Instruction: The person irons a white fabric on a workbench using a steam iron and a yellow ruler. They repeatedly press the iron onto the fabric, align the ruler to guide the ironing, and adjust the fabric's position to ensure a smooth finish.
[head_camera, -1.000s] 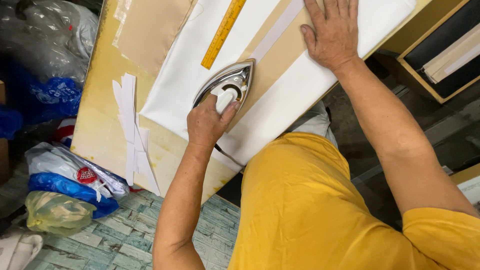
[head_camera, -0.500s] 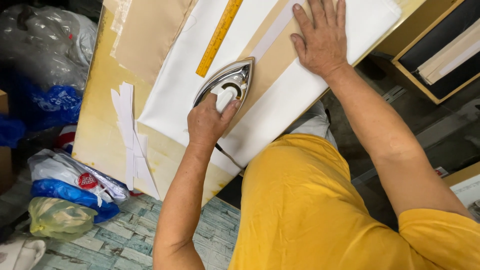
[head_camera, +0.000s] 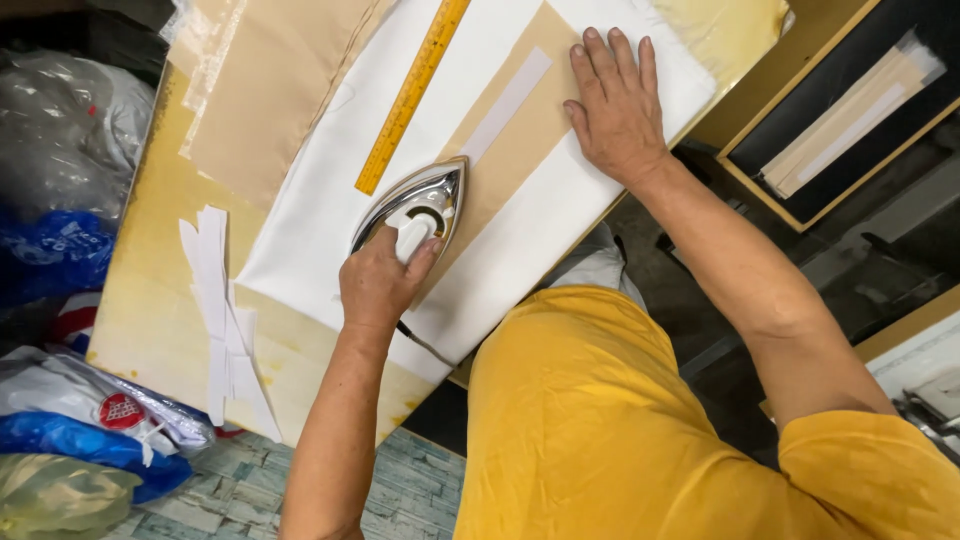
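My left hand (head_camera: 375, 285) grips the white handle of a silver iron (head_camera: 420, 205) that rests on a tan fabric strip (head_camera: 515, 135) laid over white cloth (head_camera: 330, 210). A narrow white strip (head_camera: 508, 105) lies on the tan piece just ahead of the iron's tip. Flat on the cloth, my right hand (head_camera: 615, 105) presses down at the tan strip's right edge, fingers spread. A yellow ruler (head_camera: 410, 95) lies diagonally to the left of the iron.
The yellowish table (head_camera: 150, 310) carries cut white strips (head_camera: 215, 310) near its left edge and a tan fabric sheet (head_camera: 275, 85) at the top. Plastic bags (head_camera: 70, 420) pile on the floor at left. A dark shelf box (head_camera: 840, 110) stands at right.
The view has shifted, so the table sits lower in frame. My right hand stays flat on the cloth; the iron remains on the tan strip under my left hand.
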